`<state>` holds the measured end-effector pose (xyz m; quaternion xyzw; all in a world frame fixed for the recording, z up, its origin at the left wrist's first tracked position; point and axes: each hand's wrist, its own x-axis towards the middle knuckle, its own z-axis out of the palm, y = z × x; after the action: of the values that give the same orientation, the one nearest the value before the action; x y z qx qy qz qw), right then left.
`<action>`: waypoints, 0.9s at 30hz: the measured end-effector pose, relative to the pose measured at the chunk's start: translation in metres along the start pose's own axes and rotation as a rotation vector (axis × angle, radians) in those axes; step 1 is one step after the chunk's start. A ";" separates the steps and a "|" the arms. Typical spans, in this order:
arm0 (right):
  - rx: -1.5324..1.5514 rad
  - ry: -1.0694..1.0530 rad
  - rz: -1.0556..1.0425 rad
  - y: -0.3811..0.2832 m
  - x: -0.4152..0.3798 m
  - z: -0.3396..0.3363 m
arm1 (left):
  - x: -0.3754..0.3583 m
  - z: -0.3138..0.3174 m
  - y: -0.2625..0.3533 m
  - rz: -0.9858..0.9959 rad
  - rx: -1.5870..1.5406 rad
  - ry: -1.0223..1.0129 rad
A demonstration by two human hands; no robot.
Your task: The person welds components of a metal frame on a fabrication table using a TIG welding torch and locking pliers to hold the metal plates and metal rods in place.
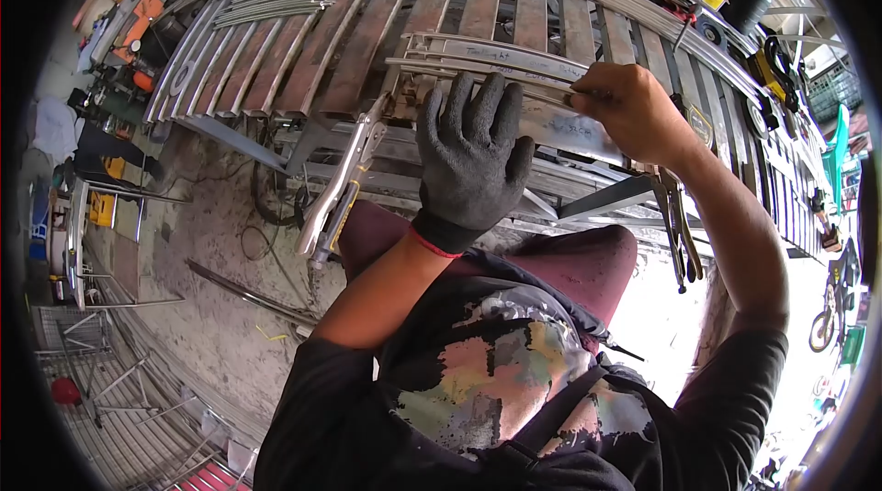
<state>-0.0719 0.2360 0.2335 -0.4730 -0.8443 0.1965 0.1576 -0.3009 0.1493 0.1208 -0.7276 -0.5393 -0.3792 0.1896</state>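
Note:
My left hand (pixel 473 153), in a dark grey work glove, lies with its fingers stretched out and apart over the near edge of a metal jig plate (pixel 556 128) with handwriting on it. Thin metal rods (pixel 478 70) run across the jig just beyond the gloved fingertips. My bare right hand (pixel 627 112) is closed at the right end of these rods, thumb and fingers pinching one; part of the grip is hidden. Locking pliers (pixel 335 183) clamp the jig's left side, their handles pointing toward me. A second pair of locking pliers (pixel 675 229) hangs below my right wrist.
The jig rests on a slatted metal workbench (pixel 354 41). Many long metal rods (pixel 285 0) lie along its far side. A yellow-black power tool (pixel 776 73) is at the right. More rods (pixel 248 293) lie on the concrete floor, left of my knees.

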 end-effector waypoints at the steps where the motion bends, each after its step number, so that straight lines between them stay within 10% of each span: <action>1: -0.009 0.019 -0.006 -0.002 0.001 -0.001 | 0.001 0.000 0.001 -0.004 0.000 -0.008; 15: -0.186 0.347 0.017 0.014 -0.010 -0.070 | 0.079 0.020 0.009 0.388 0.059 -0.177; 27: -0.056 0.350 0.187 0.007 -0.035 -0.095 | 0.071 0.022 0.010 0.285 -0.033 -0.155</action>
<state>-0.0061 0.2267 0.3099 -0.5803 -0.7616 0.1017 0.2699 -0.2745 0.2059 0.1618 -0.8269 -0.4373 -0.2999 0.1875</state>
